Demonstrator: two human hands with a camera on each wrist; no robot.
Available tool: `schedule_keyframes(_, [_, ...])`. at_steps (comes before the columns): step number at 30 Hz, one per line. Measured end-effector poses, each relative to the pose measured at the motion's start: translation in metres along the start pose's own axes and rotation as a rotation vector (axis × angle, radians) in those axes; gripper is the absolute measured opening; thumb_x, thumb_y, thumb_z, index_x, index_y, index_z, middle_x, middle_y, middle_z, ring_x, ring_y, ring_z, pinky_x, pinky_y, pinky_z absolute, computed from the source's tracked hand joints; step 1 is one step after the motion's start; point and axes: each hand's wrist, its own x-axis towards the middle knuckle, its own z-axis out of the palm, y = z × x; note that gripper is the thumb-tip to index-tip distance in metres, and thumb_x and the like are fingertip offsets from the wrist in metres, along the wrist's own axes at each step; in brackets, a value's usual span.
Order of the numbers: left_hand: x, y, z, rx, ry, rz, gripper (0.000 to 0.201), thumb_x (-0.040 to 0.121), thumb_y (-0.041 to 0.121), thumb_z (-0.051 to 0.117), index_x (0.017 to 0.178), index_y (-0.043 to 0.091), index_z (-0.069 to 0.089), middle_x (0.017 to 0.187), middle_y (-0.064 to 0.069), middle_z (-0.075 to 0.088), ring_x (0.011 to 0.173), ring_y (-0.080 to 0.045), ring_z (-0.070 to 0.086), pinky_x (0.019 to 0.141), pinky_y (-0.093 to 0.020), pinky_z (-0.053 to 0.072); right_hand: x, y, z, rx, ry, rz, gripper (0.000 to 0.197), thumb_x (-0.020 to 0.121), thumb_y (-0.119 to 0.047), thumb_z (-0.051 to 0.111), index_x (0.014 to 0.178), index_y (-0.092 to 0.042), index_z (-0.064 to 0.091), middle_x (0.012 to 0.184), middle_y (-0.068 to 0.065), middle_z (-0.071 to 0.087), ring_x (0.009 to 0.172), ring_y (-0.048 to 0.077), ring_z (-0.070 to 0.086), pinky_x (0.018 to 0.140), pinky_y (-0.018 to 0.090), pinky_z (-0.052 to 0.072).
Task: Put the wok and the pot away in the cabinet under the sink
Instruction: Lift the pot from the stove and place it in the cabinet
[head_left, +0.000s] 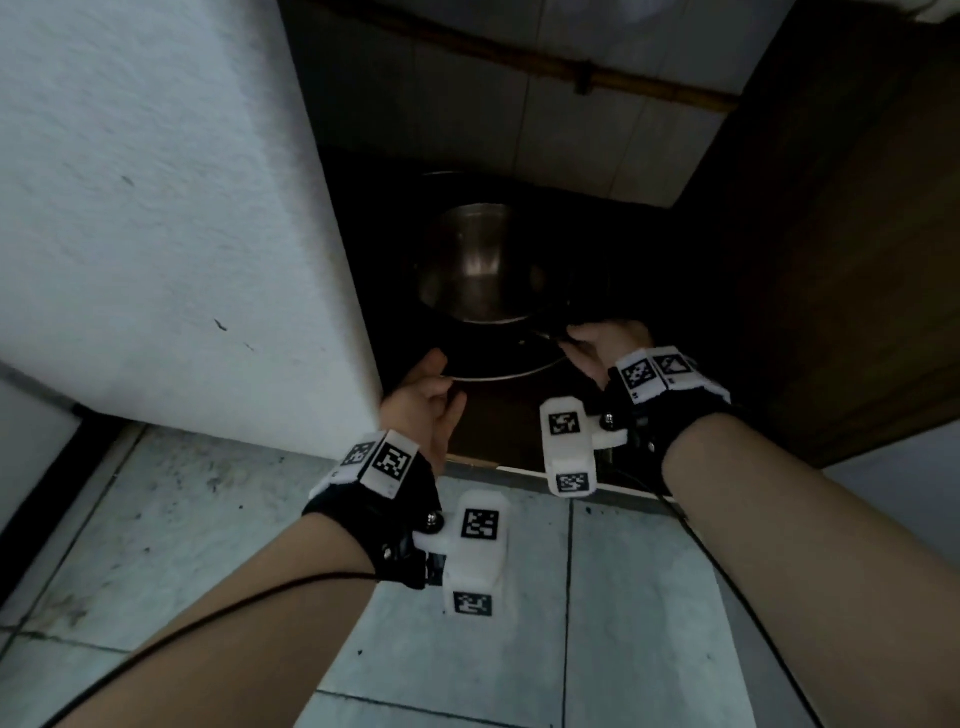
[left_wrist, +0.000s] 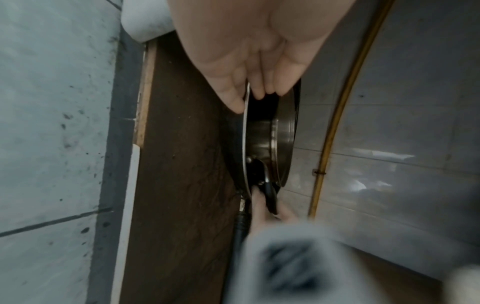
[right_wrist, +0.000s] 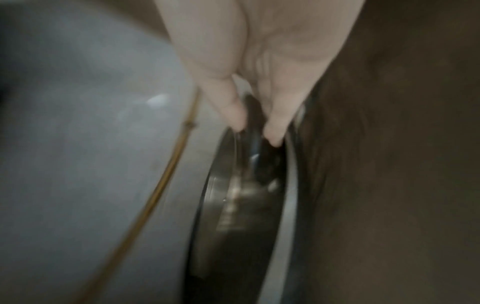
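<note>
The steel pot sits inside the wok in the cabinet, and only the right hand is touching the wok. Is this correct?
Not quite: both hands touch the wok. The head view shows the left hand gripping its near rim and the right hand at its handle side. The pot does sit inside it.

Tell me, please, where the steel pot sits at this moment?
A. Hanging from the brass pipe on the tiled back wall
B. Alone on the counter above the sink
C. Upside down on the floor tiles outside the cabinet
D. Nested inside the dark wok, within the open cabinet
D: the head view shows the steel pot sitting open side up inside the dark wok, within the cabinet, while the left hand and right hand grip the wok's rim.
</note>
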Motion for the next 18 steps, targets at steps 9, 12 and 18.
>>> schedule_keyframes(9, [0.001,-0.006,-0.004,0.136,-0.009,0.005,0.051,0.093,-0.003,0.032,0.135,0.017,0.052,0.145,0.006,0.049,0.137,-0.015,0.04,0.097,-0.034,0.038,-0.001,-0.009,-0.078,-0.956,0.078,-0.208,0.046,0.079,-0.007,0.066,0.124,-0.012,0.058,0.131,0.01,0.058,0.119,0.026,0.055,0.092,0.024,0.041])
schedule_keyframes(12, [-0.009,-0.006,0.003,0.13,0.002,-0.021,0.05,0.094,0.0,0.03,0.137,0.017,0.05,0.145,0.004,0.048,0.138,-0.015,0.04,0.097,-0.033,0.038,-0.011,-0.011,-0.085,-0.891,0.105,-0.208,0.043,0.081,-0.006,0.063,0.123,-0.009,0.059,0.129,0.012,0.059,0.117,0.026,0.056,0.082,0.021,0.039])
schedule_keyframes(18, [-0.079,0.005,0.024,0.119,-0.07,-0.159,0.043,0.095,0.01,0.036,0.135,0.017,0.05,0.118,0.001,0.063,0.121,-0.018,0.053,0.093,-0.03,0.039,-0.071,-0.037,-0.073,-0.783,0.041,-0.16,0.035,0.082,-0.004,0.061,0.117,-0.007,0.064,0.125,0.014,0.062,0.106,0.024,0.059,0.076,0.019,0.043])
